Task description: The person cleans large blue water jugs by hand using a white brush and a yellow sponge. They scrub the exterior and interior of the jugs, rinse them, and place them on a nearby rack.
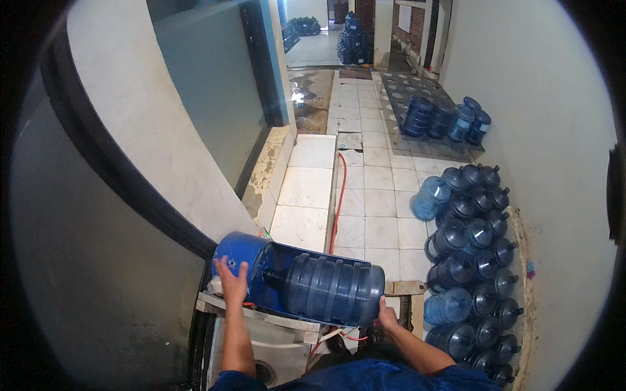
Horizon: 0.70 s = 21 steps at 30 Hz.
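A large dark blue water jug (332, 287) lies on its side, its neck pushed into a blue plastic housing (241, 257) on top of a white machine (274, 335). My left hand (232, 280) rests flat on the blue housing at its left end. At the jug's bottom right edge, my right hand (386, 317) grips the base of the jug. Both forearms come up from the lower edge.
Several blue jugs (473, 260) lie stacked along the right wall, one lighter jug (430, 197) beside them. More jugs (447, 117) sit farther back on a dark mat. A red hose (338, 202) runs along the white tiled floor beside a raised tiled ledge (306, 189).
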### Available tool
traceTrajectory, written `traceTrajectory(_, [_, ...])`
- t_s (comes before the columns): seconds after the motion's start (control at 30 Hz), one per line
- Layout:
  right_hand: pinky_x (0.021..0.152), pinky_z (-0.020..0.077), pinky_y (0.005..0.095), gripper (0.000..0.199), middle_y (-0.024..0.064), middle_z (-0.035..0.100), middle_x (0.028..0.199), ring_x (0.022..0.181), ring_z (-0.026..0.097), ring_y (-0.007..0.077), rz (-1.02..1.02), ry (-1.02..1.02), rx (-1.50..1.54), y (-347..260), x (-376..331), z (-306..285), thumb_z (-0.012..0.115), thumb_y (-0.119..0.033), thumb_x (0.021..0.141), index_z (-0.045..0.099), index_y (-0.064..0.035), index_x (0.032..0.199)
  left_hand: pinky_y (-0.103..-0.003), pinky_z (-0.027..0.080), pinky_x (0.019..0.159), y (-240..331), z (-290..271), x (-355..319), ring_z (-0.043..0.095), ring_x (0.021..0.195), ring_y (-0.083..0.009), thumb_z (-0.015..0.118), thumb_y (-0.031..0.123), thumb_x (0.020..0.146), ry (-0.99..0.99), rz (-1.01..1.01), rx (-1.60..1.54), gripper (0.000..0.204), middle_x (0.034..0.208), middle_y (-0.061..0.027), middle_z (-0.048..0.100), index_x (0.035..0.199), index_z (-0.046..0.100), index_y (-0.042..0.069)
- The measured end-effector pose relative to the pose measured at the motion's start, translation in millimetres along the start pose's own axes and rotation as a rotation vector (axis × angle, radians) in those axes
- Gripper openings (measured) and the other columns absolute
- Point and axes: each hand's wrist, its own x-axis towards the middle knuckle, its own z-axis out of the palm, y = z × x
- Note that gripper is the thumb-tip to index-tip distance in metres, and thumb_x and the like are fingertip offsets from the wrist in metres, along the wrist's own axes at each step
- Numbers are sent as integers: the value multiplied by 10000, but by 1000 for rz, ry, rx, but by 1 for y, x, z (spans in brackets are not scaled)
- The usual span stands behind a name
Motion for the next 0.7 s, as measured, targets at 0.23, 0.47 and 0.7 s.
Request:
traceTrajectory(0.23, [892, 541, 478, 824, 197, 708, 1166, 1028, 690, 333, -246, -46, 131, -45, 82, -8, 305, -692, 1043, 660, 17, 1266, -611, 149, 1236, 62, 79, -88, 215, 1547, -458, 767, 394, 898, -406, 319, 30, 605, 1612, -259, 362, 1377, 554, 93])
traceTrajectory(0.47, [868, 541, 536, 881, 140, 677, 1202, 1158, 605, 299, 47, -461, 129, 58, 156, 12, 214, -776, 1006, 618, -69, 1342, -597, 196, 1231, 83, 122, -91, 343, 1503, -398, 720, 531, 902, -683, 179, 316, 713, 1575, -203, 440, 1420, 531, 78])
traceTrajectory(0.7, [849, 546, 469, 705, 111, 695, 1028, 979, 631, 250, -85, -513, 104, 27, 53, -43, 407, -676, 1032, 643, -38, 1217, -622, 243, 1209, 53, 123, -87, 413, 1471, -344, 689, 539, 906, -690, 36, 344, 770, 1558, -171, 477, 1479, 500, 62])
